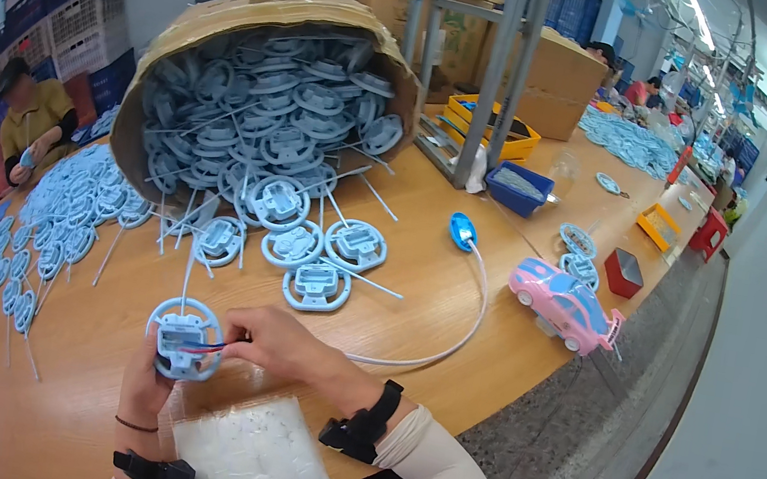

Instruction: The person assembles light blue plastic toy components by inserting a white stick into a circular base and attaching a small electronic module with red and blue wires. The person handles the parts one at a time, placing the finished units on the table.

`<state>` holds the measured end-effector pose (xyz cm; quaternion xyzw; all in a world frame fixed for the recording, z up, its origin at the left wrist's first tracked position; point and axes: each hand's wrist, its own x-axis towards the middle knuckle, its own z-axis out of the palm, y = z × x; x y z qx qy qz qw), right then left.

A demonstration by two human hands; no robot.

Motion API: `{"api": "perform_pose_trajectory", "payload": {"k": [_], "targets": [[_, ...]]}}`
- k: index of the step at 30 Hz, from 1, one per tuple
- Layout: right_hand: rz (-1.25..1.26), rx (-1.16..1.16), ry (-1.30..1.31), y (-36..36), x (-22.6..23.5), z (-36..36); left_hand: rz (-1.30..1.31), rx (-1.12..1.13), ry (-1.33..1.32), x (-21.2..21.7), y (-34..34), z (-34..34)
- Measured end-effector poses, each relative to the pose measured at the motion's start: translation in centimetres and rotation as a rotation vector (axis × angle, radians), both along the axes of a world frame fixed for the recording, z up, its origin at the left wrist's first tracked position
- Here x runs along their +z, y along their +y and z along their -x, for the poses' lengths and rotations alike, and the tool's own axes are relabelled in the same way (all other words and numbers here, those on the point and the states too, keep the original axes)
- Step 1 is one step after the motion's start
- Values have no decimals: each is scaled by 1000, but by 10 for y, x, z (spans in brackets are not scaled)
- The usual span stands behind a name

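My left hand (141, 390) holds a light-blue plastic steering-wheel part (183, 338) from below, near the table's front edge. My right hand (285, 345) pinches thin red and dark wires at the middle of that part. A clear plastic bag of small white pieces (251, 456) lies just in front of my hands. Three more steering-wheel parts (315, 284) lie loose on the table beyond my hands.
A tipped cardboard box (185, 29) spills several blue steering-wheel parts onto the wooden table (416, 286). A pink toy car (565, 307), a blue tool with a white cable (463, 231), blue, yellow and red bins and a metal frame (494, 65) stand to the right. Other people work at left and far back.
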<state>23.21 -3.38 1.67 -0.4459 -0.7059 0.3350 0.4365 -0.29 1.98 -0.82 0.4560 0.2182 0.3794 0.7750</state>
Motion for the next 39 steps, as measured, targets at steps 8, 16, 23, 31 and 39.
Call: {"api": "perform_pose_trajectory", "payload": {"k": [8, 16, 23, 31, 39], "targets": [[-32, -260, 197, 7, 8, -30, 196, 364, -502, 8, 144, 52], [10, -313, 152, 12, 0, -34, -891, 786, 1249, -9, 142, -93], [-14, -318, 167, 11, 0, -34, -1083, 730, 1350, -39, 138, -117], [8, -343, 85, 13, -4, -31, -910, 485, 1332, -19, 90, -72], [32, -387, 134, 14, -8, -34, -1017, 556, 1371, -22, 97, -94]]}}
